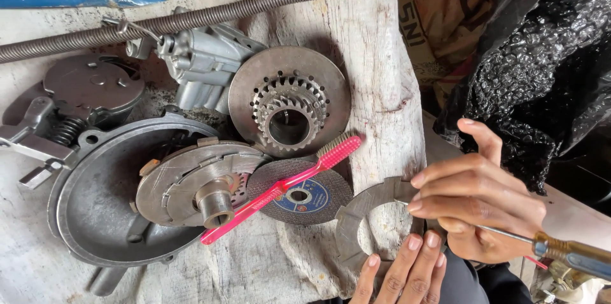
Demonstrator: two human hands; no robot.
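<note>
The right hand (478, 202) pinches a thin-shafted screwdriver with an amber handle (568, 252) over the flat grey notched metal ring (356, 215) (lying on pale cloth (382, 75)); the left hand (407, 272), fingers extended, seems to steady the ring's edge.

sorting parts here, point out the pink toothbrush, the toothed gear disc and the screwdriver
pink toothbrush (289, 182), head view, mid handle
toothed gear disc (251, 91), head view, flat outer face
screwdriver (573, 254), head view, amber handle
</note>
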